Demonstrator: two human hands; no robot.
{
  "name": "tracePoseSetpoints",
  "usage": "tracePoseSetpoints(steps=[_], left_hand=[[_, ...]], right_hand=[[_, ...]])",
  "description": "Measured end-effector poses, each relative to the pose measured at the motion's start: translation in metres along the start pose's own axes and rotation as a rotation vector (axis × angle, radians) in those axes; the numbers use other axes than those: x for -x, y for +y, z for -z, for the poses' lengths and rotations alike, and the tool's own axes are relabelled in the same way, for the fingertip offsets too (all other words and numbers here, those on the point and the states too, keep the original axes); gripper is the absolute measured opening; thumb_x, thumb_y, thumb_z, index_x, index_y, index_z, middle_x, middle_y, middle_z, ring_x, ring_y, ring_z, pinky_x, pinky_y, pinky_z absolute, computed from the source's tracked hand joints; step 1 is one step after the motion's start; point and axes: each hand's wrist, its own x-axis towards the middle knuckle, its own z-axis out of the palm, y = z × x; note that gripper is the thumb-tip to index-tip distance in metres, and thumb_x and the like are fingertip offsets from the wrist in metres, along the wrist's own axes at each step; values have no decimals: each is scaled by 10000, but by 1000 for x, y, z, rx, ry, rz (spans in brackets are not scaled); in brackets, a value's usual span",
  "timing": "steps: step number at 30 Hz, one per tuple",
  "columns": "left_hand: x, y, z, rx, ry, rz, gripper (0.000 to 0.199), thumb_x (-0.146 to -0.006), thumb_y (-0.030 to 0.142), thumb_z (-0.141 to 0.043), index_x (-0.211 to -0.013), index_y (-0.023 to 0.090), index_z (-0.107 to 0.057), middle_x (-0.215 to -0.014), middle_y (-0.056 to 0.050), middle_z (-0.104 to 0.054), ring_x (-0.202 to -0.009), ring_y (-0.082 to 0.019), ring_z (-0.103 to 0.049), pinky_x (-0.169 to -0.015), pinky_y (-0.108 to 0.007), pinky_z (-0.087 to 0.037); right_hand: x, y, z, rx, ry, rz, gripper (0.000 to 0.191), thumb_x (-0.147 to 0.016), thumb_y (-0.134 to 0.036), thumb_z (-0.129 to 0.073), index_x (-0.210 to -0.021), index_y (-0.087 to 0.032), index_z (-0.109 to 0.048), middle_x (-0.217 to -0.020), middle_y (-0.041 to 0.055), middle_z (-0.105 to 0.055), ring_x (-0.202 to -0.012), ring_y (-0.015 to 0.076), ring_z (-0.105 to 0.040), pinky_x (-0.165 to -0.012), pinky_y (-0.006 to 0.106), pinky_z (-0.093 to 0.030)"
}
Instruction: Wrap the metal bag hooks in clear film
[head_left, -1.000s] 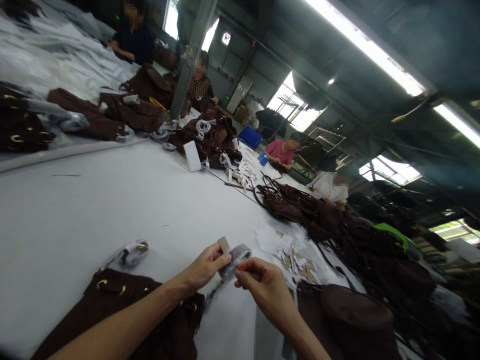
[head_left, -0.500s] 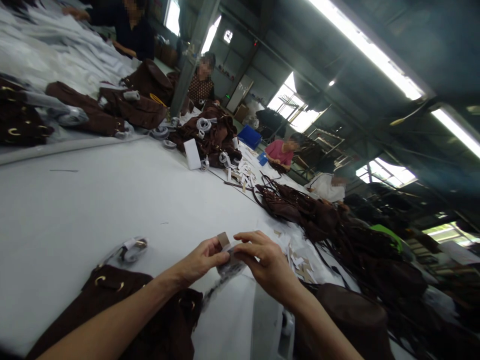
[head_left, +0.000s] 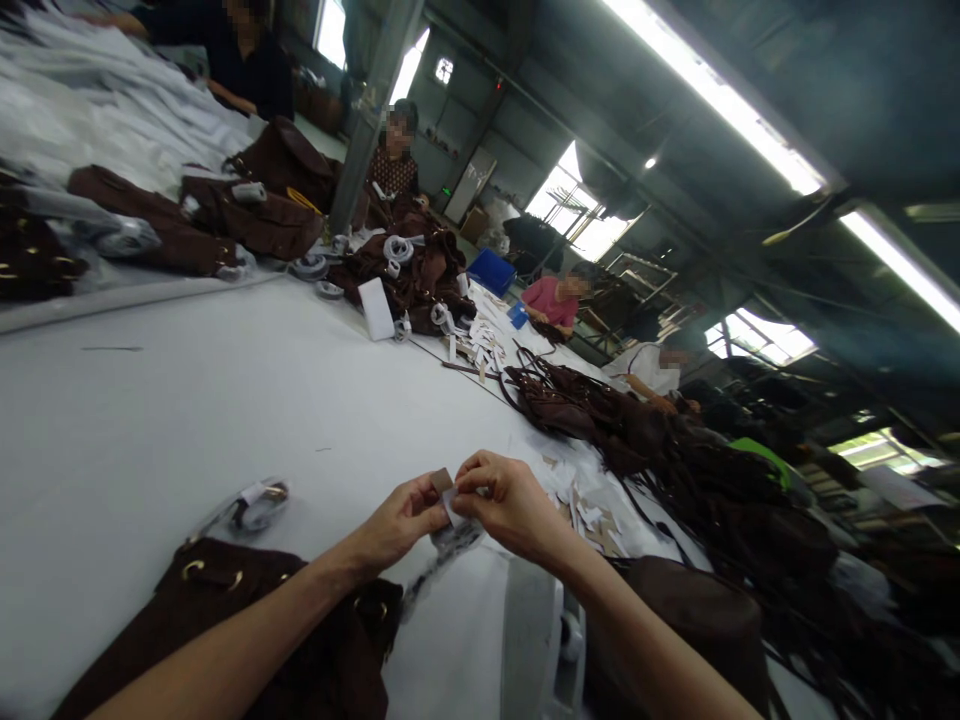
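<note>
My left hand (head_left: 411, 515) pinches a small tan and white card (head_left: 448, 497) between thumb and fingers. At the card's right edge, my right hand (head_left: 499, 497) has its thumb and fingertips pressed together on the white part. Just below the hands hangs a plastic-wrapped strap (head_left: 454, 540), partly hidden by them, which trails down towards a dark brown bag (head_left: 292, 635). That bag has gold rings and lies under my left forearm. Another wrapped strap end with a buckle (head_left: 262, 503) rests on the white table beyond the bag.
Brown bags with wrapped straps (head_left: 405, 265) are heaped across the white table (head_left: 187, 400). Card scraps (head_left: 592, 515) lie right of my hands. More dark bags (head_left: 637, 430) line the right side. Several people are at the far tables; a grey device (head_left: 532, 630) stands near the front.
My right hand has moved slightly left and its fingers have closed on the white part of the card. The whole view has shifted a little.
</note>
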Motion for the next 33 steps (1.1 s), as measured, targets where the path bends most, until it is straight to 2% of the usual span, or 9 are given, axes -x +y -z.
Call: tracePoseSetpoints(steps=[5, 9, 11, 13, 17, 22, 24, 28, 33], left_hand=[[-1, -6, 3, 10, 8, 8, 337, -831, 370, -636, -1099, 168, -601, -1011, -77, -653, -923, -205, -583, -866, -313, -431], [-1, -7, 0, -15, 14, 12, 342, -814, 387, -652, -1060, 153, -610, -978, -77, -668, -914, -217, -590, -849, -323, -441], [0, -5, -3, -12, 30, 7, 356, -797, 391, -671, -1058, 154, -616, -963, -70, -671, -921, -217, -589, -854, -320, -436], [0, -2, -7, 9, 30, 10, 369, -773, 387, -700, -1050, 154, -629, -945, -66, -673, -914, -213, -587, -860, -312, -427], [-3, 0, -7, 46, 53, 26, 399, -711, 416, -747, -989, 146, -652, -888, -68, -671, -834, -203, -588, -792, -296, -439], [-5, -1, 0, 150, 69, 83, 400, -741, 407, -718, -1010, 122, -635, -914, -90, -673, -800, -179, -597, -753, -273, -440], [-4, -1, 0, 191, 42, 110, 394, -747, 377, -719, -1029, 114, -633, -935, -96, -676, -804, -171, -601, -764, -270, -442], [-2, 1, -2, 222, 9, 122, 357, -732, 337, -743, -986, 107, -645, -882, -76, -675, -762, -145, -588, -727, -237, -434], [-2, -1, 1, 215, 19, 109, 320, -748, 346, -728, -956, 120, -637, -835, -48, -657, -715, -123, -561, -699, -226, -415]], right_hand=[[17, -5, -7, -18, 190, -51, 131, -773, -134, -609, -744, -201, -718, -700, 7, -583, -691, 145, -549, -638, 256, -417], [35, -3, -22, -492, 161, -362, 343, -858, -403, -509, -705, -146, -676, -604, 21, -618, -546, 136, -572, -525, 241, -440], [44, -1, -31, -661, 181, -537, 459, -820, -547, -513, -680, -131, -648, -573, 37, -621, -498, 149, -585, -472, 248, -454], [49, 1, -38, -720, 215, -614, 425, -740, -549, -622, -671, -130, -635, -566, 39, -630, -502, 153, -592, -471, 248, -465], [52, 4, -35, -721, 233, -511, 324, -694, -450, -707, -703, -128, -669, -591, 38, -655, -530, 138, -576, -511, 244, -460], [54, 3, -10, -659, 80, -243, 293, -794, -289, -594, -1057, -178, -664, -912, 75, -706, -888, 224, -655, -767, 342, -512], [54, 4, -6, -485, 109, -118, 342, -787, -215, -589, -1125, -212, -640, -922, 63, -676, -869, 205, -637, -755, 338, -504], [50, 7, -11, -103, 189, 43, 165, -797, -166, -615, -896, -237, -726, -775, 30, -583, -717, 161, -558, -649, 283, -463], [43, 8, -14, -112, 192, 131, 152, -840, -143, -582, -880, -216, -710, -827, 35, -603, -758, 152, -573, -675, 260, -456]])
